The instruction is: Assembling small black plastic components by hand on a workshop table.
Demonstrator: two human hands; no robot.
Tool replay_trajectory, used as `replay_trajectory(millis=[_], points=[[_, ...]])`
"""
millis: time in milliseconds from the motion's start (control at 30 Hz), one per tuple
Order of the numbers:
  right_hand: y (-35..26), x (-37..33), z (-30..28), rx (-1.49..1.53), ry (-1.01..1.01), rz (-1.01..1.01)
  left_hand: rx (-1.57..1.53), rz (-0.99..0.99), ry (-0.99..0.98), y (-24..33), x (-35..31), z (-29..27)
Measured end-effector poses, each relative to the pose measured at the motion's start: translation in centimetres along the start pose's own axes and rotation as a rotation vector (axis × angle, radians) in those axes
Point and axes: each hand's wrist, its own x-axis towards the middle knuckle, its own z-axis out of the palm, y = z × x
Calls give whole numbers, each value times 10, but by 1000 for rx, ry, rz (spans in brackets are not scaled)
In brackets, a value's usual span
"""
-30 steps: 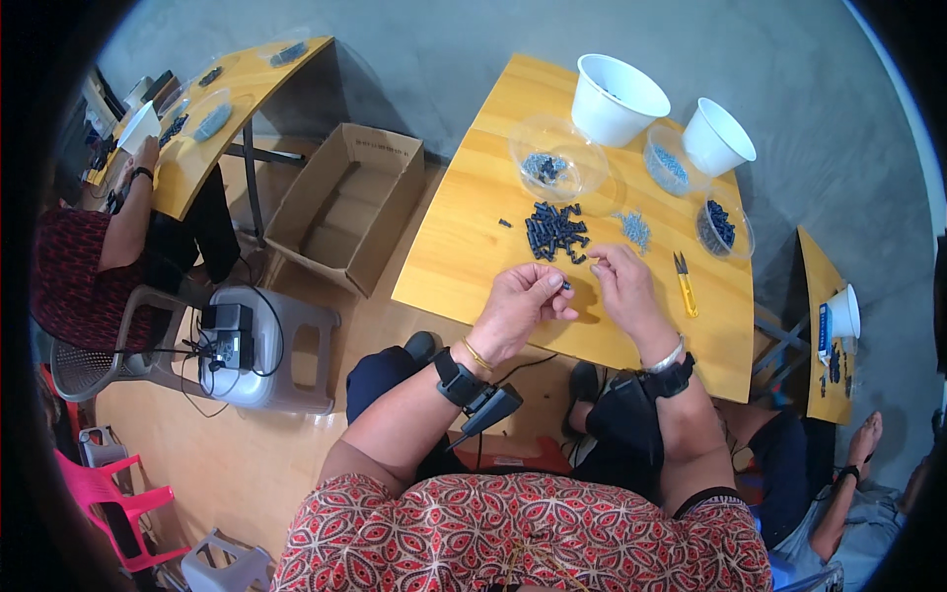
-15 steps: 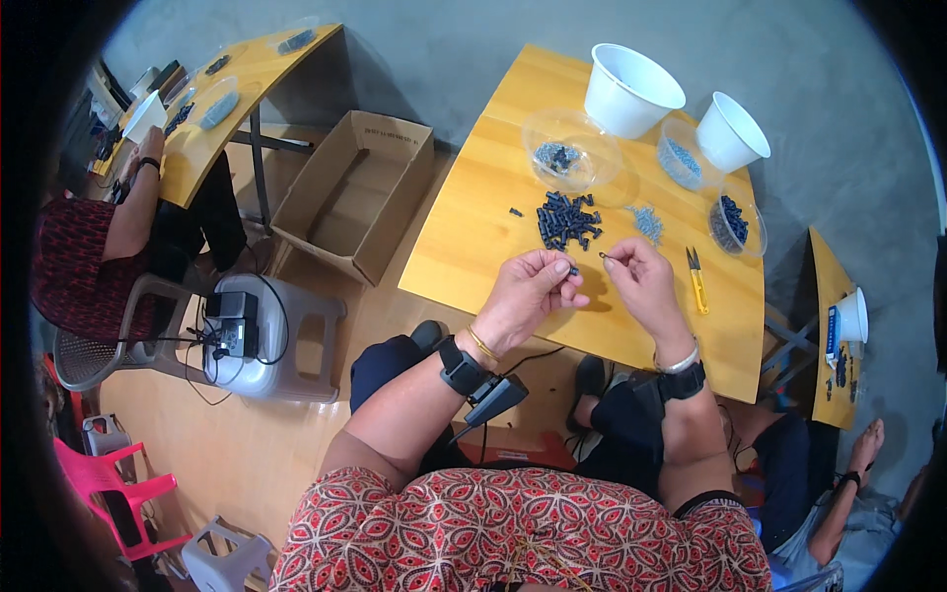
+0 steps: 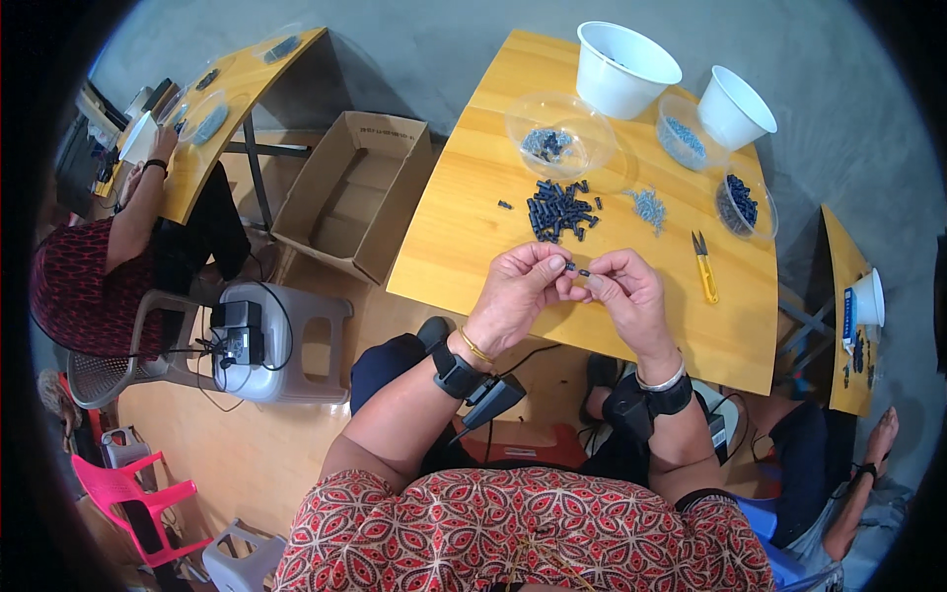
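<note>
Above the near edge of the yellow wooden table, my left hand pinches a small dark blue plastic piece between thumb and fingers. Close against it, my right hand pinches a tiny dark piece, mostly covered by the fingertips. Whether the two pieces are joined I cannot tell. Just beyond my hands lies a heap of dark blue plastic pieces. To its right is a small heap of pale blue-grey pins. Yellow-handled thread snips lie right of my right hand.
Along the far side stand a see-through bowl of mixed pieces, two white tubs, and see-through tubs of pale bits and dark pieces. An open cardboard box and grey stool sit left. People work at neighbouring tables.
My right hand has moved left, bringing its tiny piece up to the one in my left hand. The view has shifted slightly.
</note>
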Motion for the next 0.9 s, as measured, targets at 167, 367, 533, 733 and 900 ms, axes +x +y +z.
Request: replay_trajectory(millis=[167, 367, 533, 733, 900], points=[[6, 0, -1, 36, -2, -20, 17, 11, -11, -1, -1, 0], [10, 1, 3, 76, -6, 4, 27, 30, -2, -3, -1, -1], [10, 1, 3, 75, -11, 6, 29, 40, 4, -4, -1, -1], [9, -1, 6, 59, 3, -7, 95, 59, 24, -6, -2, -2], [12, -5, 11, -52, 69, -95, 220, 88, 62, -9, -2, -1]])
